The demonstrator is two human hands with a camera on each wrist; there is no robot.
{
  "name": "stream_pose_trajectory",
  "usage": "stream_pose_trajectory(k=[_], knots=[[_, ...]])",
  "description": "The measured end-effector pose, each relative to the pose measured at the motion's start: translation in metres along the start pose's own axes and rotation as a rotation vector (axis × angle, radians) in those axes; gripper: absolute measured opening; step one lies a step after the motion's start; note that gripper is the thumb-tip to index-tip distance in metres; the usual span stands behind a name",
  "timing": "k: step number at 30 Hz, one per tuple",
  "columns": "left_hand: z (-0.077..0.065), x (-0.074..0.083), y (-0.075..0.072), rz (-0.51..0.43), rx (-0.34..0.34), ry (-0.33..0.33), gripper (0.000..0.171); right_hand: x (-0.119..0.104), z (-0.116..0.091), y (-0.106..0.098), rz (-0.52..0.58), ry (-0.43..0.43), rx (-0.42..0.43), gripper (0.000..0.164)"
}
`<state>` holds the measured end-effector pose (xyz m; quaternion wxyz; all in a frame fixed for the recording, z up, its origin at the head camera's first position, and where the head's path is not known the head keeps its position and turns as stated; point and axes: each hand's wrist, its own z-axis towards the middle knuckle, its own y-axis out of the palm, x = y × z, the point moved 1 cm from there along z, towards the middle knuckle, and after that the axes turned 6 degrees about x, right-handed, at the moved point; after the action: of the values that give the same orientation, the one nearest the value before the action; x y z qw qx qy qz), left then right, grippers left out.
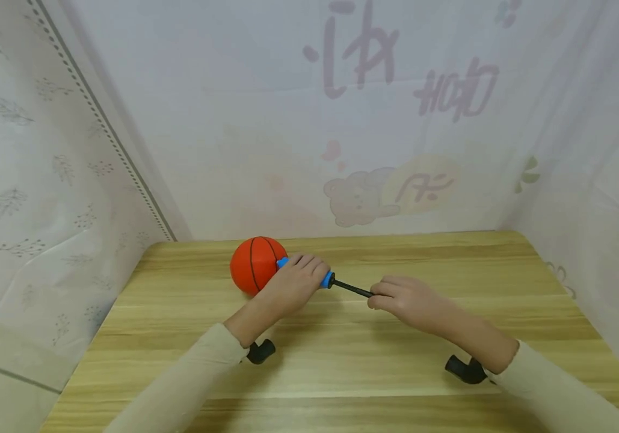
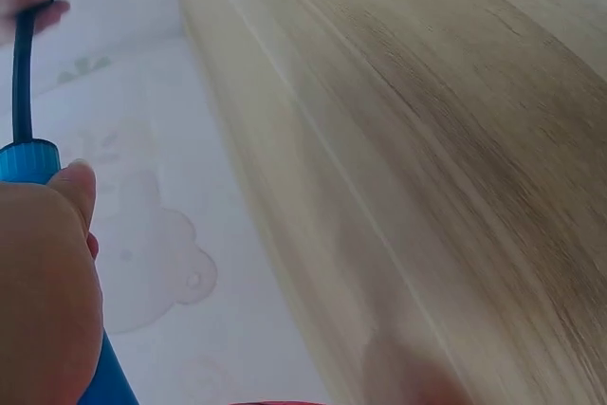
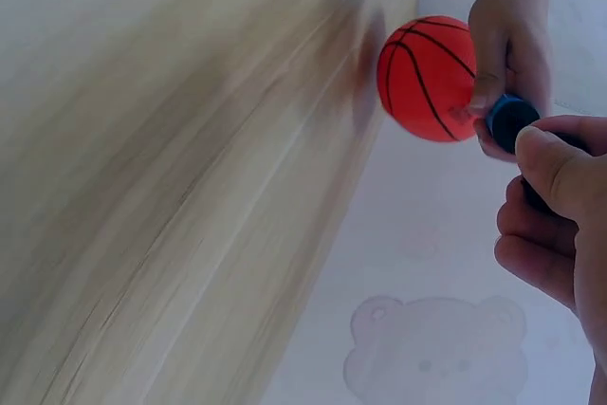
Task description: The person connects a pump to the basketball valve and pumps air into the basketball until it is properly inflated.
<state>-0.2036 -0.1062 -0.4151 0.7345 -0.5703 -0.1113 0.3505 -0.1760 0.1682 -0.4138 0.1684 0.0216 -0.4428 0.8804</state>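
A red-orange toy basketball [image 1: 251, 267] with black lines sits toward the back left of the wooden table. My left hand [image 1: 299, 279] grips the blue barrel of a hand pump [image 1: 326, 279], whose blue end meets the ball's right side. From the barrel's other end a black rod [image 1: 354, 289] runs out to the right. Its far end is held in the curled fingers of my right hand [image 1: 409, 302]. In the left wrist view the left thumb lies along the barrel [image 2: 112, 381]. The right wrist view shows the ball [image 3: 427, 78] beside the left hand; the pump's needle is hidden.
The wooden table [image 1: 341, 373] ends at a back edge close behind the ball. Printed pale curtains [image 1: 266, 120] hang behind and at both sides. A black wrist mount [image 1: 261, 351] sticks out below the left wrist, another mount [image 1: 465, 369] below the right.
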Motion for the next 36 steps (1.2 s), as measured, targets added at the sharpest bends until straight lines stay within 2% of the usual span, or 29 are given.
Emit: stream_pose_trajectory(k=[2, 5, 7, 8, 11, 17, 19, 29, 36], knots=[[-0.002, -0.002, 0.000, -0.010, -0.001, -0.002, 0.022, -0.003, -0.005, -0.008, 0.001, -0.004, -0.003, 0.010], [-0.004, -0.004, -0.001, -0.015, 0.008, 0.004, 0.022, -0.006, -0.010, -0.017, -0.017, -0.005, -0.004, 0.036], [-0.004, -0.004, -0.002, -0.015, 0.019, 0.007, 0.021, -0.007, -0.011, -0.020, -0.028, -0.010, -0.002, 0.037], [-0.004, -0.003, -0.002, -0.013, 0.025, 0.007, 0.021, -0.007, -0.010, -0.019, -0.030, -0.010, 0.006, 0.046], [-0.003, -0.002, -0.003, -0.006, 0.038, -0.004, 0.021, -0.004, -0.006, -0.016, -0.024, -0.008, -0.003, 0.042], [0.003, 0.000, -0.005, 0.031, 0.044, -0.005, 0.021, 0.002, 0.008, -0.005, -0.008, 0.002, -0.016, 0.013], [0.005, 0.002, -0.006, 0.047, 0.043, -0.005, 0.020, 0.003, 0.014, -0.001, -0.009, 0.002, -0.012, 0.009], [0.011, 0.011, -0.005, 0.079, 0.050, 0.037, 0.017, 0.007, 0.034, 0.018, -0.057, 0.007, -0.019, 0.019], [0.011, 0.011, -0.007, 0.070, 0.053, 0.040, 0.018, 0.006, 0.031, 0.021, -0.051, 0.003, 0.008, 0.022]])
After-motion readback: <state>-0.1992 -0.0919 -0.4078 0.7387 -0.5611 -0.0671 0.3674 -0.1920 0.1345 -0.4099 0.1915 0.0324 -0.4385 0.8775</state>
